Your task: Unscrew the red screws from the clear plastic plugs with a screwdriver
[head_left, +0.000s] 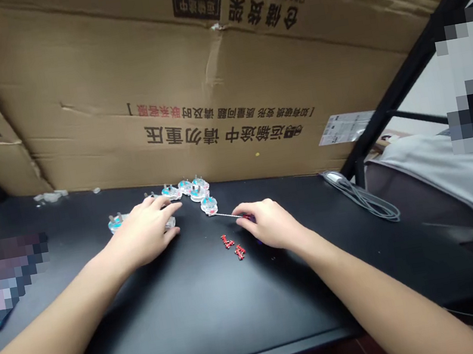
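My right hand (269, 223) is closed around a screwdriver (229, 215), whose thin metal shaft points left. Its tip is at or close to the nearest clear plug (209, 204), which has a blue inside. My left hand (148, 228) has its fingers spread low over the table, with a clear piece (171, 222) partly hidden beneath them. Beside that wrist, another clear plug (115, 223) shows its metal prongs. More such plugs (170, 192) lie in a row behind the hands. Small red parts (229, 241) lie between my hands, nearer to me.
A large cardboard sheet (174, 72) walls off the back of the black table (206, 321). Whitish bits (53, 196) lie at the back left. A coiled grey cable (367, 200) rests at the right by a black metal post. A person in grey clothing (436, 180) is beyond it.
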`<state>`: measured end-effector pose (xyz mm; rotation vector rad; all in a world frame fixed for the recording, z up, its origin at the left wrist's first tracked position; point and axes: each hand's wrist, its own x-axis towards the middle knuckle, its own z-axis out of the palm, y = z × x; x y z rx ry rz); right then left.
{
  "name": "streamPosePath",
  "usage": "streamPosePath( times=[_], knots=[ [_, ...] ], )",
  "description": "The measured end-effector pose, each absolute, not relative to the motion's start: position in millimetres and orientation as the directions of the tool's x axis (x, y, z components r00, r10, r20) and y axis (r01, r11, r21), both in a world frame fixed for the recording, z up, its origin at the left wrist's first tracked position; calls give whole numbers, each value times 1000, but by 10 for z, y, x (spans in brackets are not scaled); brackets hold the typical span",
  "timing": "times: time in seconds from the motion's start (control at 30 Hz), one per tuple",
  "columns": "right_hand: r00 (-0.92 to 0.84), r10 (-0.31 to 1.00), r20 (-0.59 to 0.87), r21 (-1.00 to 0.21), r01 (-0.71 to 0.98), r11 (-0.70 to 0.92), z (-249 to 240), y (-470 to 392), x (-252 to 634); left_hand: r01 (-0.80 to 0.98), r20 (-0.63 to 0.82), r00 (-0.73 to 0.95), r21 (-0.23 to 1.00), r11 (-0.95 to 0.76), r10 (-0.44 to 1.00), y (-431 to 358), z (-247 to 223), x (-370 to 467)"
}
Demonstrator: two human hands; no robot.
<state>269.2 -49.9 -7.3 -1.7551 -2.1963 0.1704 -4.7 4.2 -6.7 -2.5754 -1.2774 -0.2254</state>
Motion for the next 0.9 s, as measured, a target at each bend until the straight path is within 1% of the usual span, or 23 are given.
streamPosePath(
  times=[0.17, 0.37, 0.5, 0.63, 0.9],
  knots=[
    [-190, 965, 181, -216, 950, 228, -93, -470, 2654, 771, 329, 625, -114, -627, 708, 10, -95, 49],
    [-182, 965, 190, -116, 972, 206, -101, -434, 2611, 743, 343, 650, -94, -663, 679, 16, -138, 129],
    [-210, 956, 205, -56, 973, 226, -45, -478, 2613, 684, 358, 695, -59, -727, 624, 0, -157, 174],
    [-224, 949, 221, -31, 971, 236, -19, -511, 2603, 657, 356, 709, -18, -754, 609, -24, -170, 202],
    [-232, 945, 231, 4, 971, 238, -57, -461, 2544, 664, 345, 699, 11, -748, 626, -43, -152, 225]
  ],
)
